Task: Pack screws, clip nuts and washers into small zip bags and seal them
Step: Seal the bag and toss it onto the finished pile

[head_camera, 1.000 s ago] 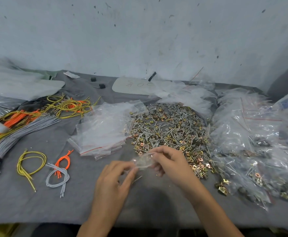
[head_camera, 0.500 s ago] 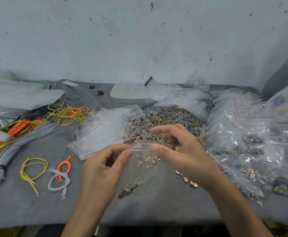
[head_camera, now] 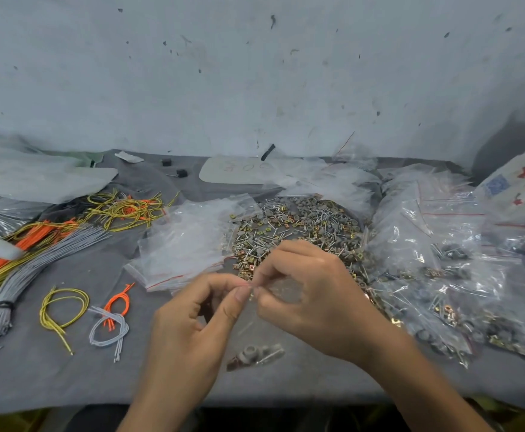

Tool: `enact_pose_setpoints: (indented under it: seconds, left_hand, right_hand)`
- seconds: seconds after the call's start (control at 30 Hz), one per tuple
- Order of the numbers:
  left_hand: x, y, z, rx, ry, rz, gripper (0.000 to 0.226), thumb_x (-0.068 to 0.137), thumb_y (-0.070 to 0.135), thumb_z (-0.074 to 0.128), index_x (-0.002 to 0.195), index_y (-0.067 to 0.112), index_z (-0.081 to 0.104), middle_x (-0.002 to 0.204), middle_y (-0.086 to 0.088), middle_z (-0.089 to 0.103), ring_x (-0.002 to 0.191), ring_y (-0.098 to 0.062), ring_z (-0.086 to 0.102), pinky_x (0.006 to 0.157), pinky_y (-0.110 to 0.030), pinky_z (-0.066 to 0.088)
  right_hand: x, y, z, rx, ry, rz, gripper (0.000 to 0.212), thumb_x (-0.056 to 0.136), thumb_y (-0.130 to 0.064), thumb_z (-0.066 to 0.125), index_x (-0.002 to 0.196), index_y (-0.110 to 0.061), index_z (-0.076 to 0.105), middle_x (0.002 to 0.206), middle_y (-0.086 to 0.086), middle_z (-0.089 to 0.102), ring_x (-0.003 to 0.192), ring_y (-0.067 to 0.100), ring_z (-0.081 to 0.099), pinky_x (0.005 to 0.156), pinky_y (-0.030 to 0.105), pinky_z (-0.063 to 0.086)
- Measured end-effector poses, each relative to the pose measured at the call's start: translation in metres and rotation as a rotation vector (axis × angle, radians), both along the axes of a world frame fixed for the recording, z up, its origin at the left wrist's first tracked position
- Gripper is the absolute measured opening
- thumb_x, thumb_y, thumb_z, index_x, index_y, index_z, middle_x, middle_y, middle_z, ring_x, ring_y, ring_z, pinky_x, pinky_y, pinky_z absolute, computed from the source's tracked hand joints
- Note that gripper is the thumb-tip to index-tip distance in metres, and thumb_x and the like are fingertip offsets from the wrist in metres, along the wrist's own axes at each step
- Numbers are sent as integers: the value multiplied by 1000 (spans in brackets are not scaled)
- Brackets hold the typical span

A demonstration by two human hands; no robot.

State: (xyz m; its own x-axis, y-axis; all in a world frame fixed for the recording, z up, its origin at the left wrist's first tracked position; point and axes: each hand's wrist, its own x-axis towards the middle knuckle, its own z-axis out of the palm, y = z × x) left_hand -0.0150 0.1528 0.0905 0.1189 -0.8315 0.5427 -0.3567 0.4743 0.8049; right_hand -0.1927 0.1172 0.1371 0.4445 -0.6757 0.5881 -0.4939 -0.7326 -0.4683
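Head view shows the left hand [head_camera: 192, 319] and right hand [head_camera: 314, 300] pinching the top edge of a small zip bag [head_camera: 255, 341] held above the grey table [head_camera: 68, 375], hardware at its bottom; sealing seems underway, and pressing along the strip likely comes next.

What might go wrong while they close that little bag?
The left hand and right hand pinch only the top edge of the small zip bag; if part of the strip stays unpressed, the parts at its bottom may spill later. A slipped grip would likely drop it beside the loose hardware pile, mixing pieces.
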Motion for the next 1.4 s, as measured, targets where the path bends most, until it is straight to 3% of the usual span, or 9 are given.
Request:
enact_pose_setpoints:
  seconds: [0.3,0.43,0.67,0.77,0.87,1.03,1.2,1.3,1.4]
  left_hand:
    - [17,2,1,1,34,35,26,81,56,65,94,35,72,79,3,68,71,-20,61,64,-26,49]
    - [12,-2,-3,12,47,13,14,83,44,76,93,35,71,75,8,68,65,-7,58,65,-23,48]
    - [-14,-9,-13,58,48,-48,29,78,59,60,93,35,66,73,5,64,49,-13,59,54,-11,47]
    - [-33,-12,-19,89,143,-83,30,77,57,63,93,32,68,68,0,64,47,-16,58,50,-14,48]
    - [-57,-14,-29,131,211,-160,14,80,38,67,92,32,70,67,-6,66,47,-16,58,48,-17,48]
    - [-61,-18,-43,230,261,-150,23,84,37,77,105,43,70,88,7,74,73,-10,68,57,-26,56]
    - [-33,-30,-86,363,159,54,26,91,1,65,85,24,76,74,7,73,71,-5,66,59,-8,46]
    - [-28,-35,-101,399,165,141,24,90,-4,66,84,18,74,71,10,72,66,-1,63,59,-2,42]
    - [-24,-46,-116,433,163,156,32,89,-1,69,77,28,74,69,11,72,65,-2,63,62,-1,42]
  right_hand:
    - [-36,-2,-9,-25,-53,-108,2,76,-23,67,75,-23,69,76,-16,63,75,7,60,70,21,49]
    - [-52,0,-19,52,-99,-169,6,79,-31,66,75,-28,68,76,-16,63,74,6,61,68,16,46]
    - [-62,25,-67,636,-461,-147,41,76,-54,82,111,-37,67,107,-7,66,100,15,66,77,45,60]
    - [-53,34,-96,843,-604,-54,50,73,-49,87,116,-33,68,123,-1,65,103,17,69,67,37,60]
    - [-52,34,-107,814,-640,-67,20,84,-43,81,91,-27,72,107,-4,72,79,14,69,65,30,55]
    - [-116,25,-90,630,-658,-313,22,90,-49,67,85,-28,70,71,0,69,60,8,59,56,19,45]
    - [-243,-12,-61,473,-713,-756,18,97,-33,64,82,-29,73,55,-10,58,47,6,55,45,18,47]
    - [-315,-55,-51,422,-654,-905,22,99,-32,62,92,-12,68,59,-3,56,53,16,54,49,34,54]
    - [-359,-97,-55,463,-603,-1073,36,96,-37,64,114,-7,58,93,15,65,78,26,62,68,44,54]
